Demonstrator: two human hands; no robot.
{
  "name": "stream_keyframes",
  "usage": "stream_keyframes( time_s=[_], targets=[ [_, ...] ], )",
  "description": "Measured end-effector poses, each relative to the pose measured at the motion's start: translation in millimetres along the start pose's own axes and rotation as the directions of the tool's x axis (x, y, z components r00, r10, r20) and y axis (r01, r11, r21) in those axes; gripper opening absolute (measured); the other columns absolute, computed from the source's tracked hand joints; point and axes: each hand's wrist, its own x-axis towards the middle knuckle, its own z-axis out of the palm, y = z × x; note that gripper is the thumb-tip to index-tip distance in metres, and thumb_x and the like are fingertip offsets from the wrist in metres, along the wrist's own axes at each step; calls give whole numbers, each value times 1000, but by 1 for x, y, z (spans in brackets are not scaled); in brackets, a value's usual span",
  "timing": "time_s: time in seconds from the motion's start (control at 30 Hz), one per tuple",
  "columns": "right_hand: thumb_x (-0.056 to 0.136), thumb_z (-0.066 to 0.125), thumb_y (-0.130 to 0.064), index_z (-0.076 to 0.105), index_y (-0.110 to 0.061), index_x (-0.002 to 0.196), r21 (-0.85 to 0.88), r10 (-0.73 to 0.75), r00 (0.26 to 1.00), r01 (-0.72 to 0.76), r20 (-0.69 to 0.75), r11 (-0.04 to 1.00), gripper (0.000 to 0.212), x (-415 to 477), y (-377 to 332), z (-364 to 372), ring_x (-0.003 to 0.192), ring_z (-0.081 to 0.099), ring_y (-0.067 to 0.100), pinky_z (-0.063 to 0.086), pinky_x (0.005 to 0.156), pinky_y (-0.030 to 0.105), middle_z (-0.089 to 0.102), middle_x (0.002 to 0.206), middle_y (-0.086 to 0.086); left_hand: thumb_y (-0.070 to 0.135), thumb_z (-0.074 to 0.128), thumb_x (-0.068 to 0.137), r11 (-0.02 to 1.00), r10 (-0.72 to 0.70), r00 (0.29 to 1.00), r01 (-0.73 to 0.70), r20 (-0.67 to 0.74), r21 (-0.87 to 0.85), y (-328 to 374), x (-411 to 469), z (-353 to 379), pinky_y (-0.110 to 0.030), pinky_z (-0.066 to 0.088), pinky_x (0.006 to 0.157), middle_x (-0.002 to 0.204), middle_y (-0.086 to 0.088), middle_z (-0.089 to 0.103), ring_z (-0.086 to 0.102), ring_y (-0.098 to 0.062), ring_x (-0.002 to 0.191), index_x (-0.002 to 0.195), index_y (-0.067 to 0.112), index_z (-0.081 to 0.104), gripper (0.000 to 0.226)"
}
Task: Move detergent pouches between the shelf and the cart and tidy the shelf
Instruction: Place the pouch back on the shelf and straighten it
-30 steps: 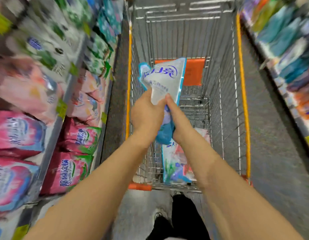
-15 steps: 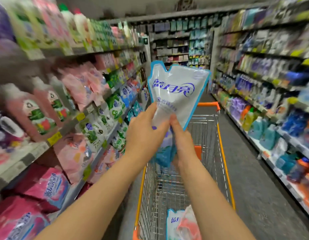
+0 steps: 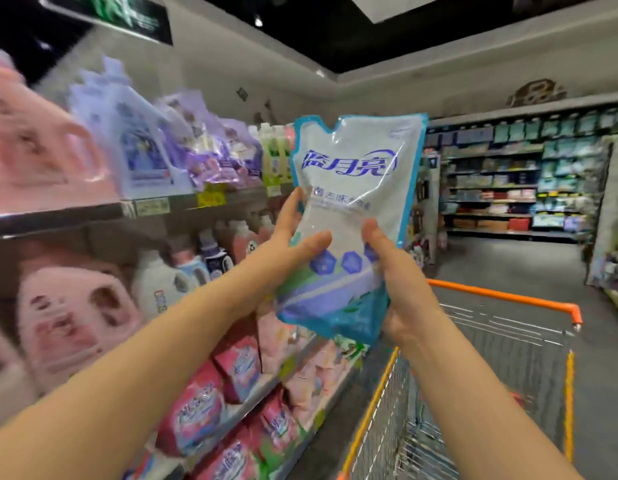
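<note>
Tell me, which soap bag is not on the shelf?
The white bag with the blue edge: the left hand and the right hand hold it up. The pink bags and purple bags sit on the shelves.

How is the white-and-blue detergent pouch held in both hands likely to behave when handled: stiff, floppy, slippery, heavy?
Probably floppy: the pouch creases where the left hand and right hand grip it. Likely slippery: its glossy film shows glare. Perhaps heavy for its size: the lower part looks full, and both hands hold it.
</note>
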Motion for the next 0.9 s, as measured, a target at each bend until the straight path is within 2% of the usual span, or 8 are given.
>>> stream_keyframes(
  time_s=[0.17, 0.27, 0.33, 0.4, 0.5, 0.63, 0.77, 0.9],
  targets=[
    [76, 57, -37, 68, -14, 104, 38, 105, 962, -118, 250, 992, 38, 0, 24, 85, 81, 72, 22, 60, 71, 33, 74, 97, 8, 68, 80, 37, 996, 22, 982, -38, -186, -82, 26, -54, -71, -20, 47, 93, 147, 6, 38, 56, -4, 114, 143, 34, 21, 126],
    [74, 58, -39, 70, -15, 103, 51, 164, 927, -192, 336, 980, 40, 6, 49, 146, 90, 71, 25, 57, 83, 42, 73, 102, 9, 40, 74, 56, 997, 28, 943, -51, -332, -61, 40, -84, -124, -25, 49, 93, 143, 1, 45, 60, -11, 110, 139, 33, 27, 95],
    [74, 59, -42, 66, -15, 115, 47, 184, 897, -220, 401, 974, 49, 9, 68, 190, 100, 68, 27, 52, 92, 45, 70, 112, 9, 39, 73, 54, 998, 40, 924, -57, -380, -33, 48, -107, -165, -33, 48, 94, 132, 1, 55, 62, -17, 108, 141, 33, 27, 98],
    [74, 58, -43, 63, -17, 118, 59, 183, 861, -239, 474, 969, 52, 11, 87, 235, 100, 68, 26, 54, 88, 42, 70, 112, 8, 37, 79, 52, 998, 61, 909, -61, -413, 13, 58, -131, -207, -33, 51, 91, 125, 4, 59, 64, -16, 103, 137, 36, 28, 99],
    [75, 55, -39, 62, -15, 117, 123, 162, 810, -276, 563, 953, 49, 15, 116, 303, 89, 71, 22, 59, 74, 34, 72, 106, 7, 28, 68, 67, 995, 81, 872, -45, -483, 86, 75, -165, -269, -27, 53, 86, 119, 7, 58, 64, -11, 97, 129, 41, 27, 76],
    [77, 55, -38, 59, -14, 124, 166, 137, 752, -313, 645, 935, 53, 22, 156, 393, 99, 68, 25, 56, 86, 39, 68, 116, 10, 24, 64, 76, 982, 111, 833, -7, -541, 190, 95, -208, -348, -28, 53, 87, 119, 6, 58, 63, -14, 102, 125, 43, 28, 63],
    [80, 54, -38, 59, -13, 125, 197, 126, 672, -383, 729, 902, 51, 31, 193, 470, 102, 67, 28, 53, 90, 43, 67, 116, 12, 32, 67, 66, 970, 159, 764, -4, -626, 241, 103, -242, -421, -27, 52, 81, 112, 4, 64, 66, -11, 94, 135, 39, 28, 80],
    [83, 51, -38, 62, -14, 118, 154, 116, 578, -397, 808, 905, 45, 49, 216, 536, 88, 71, 23, 59, 75, 36, 72, 103, 8, 23, 72, 70, 957, 227, 683, -25, -694, 289, 112, -262, -480, -32, 53, 84, 106, 0, 68, 68, -19, 94, 139, 30, 32, 81]
  ],
)
